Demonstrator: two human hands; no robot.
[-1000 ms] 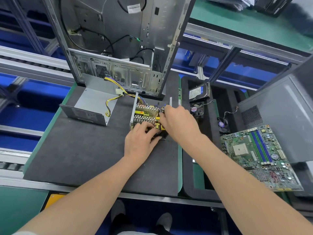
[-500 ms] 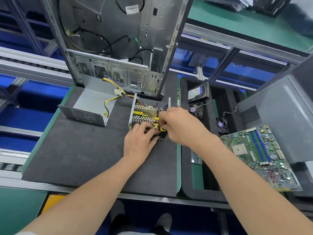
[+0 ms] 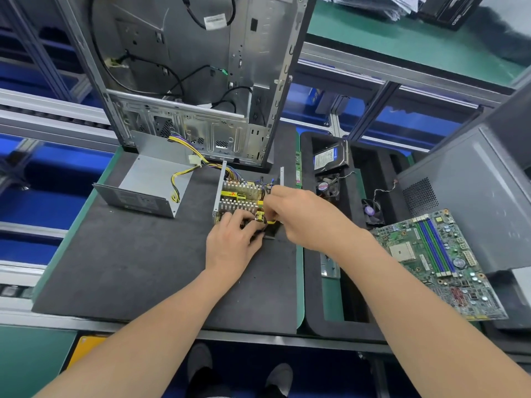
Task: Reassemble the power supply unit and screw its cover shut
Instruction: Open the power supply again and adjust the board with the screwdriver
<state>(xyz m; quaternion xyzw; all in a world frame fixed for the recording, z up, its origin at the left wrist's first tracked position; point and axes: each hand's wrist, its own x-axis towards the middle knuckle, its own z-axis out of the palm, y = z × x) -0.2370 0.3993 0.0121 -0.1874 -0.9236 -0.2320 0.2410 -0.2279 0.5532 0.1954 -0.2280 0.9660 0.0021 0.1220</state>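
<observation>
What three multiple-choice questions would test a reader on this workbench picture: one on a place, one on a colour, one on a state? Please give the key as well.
1. Where does the grey cover lie?
A. on the mat, left of the power supply unit
B. inside the computer case
C. on the motherboard

2. What colour is the mat?
A. red
B. dark grey
C. white

3. In what state is the power supply unit?
A. shut and screwed
B. wrapped in plastic
C. open, with its heat sinks showing

Key:
1 A: the grey cover sits on the mat, apart from the unit and to its left.
2 B: the mat is dark grey all over.
3 C: the finned heat sinks lie bare, with no cover over them.
</observation>
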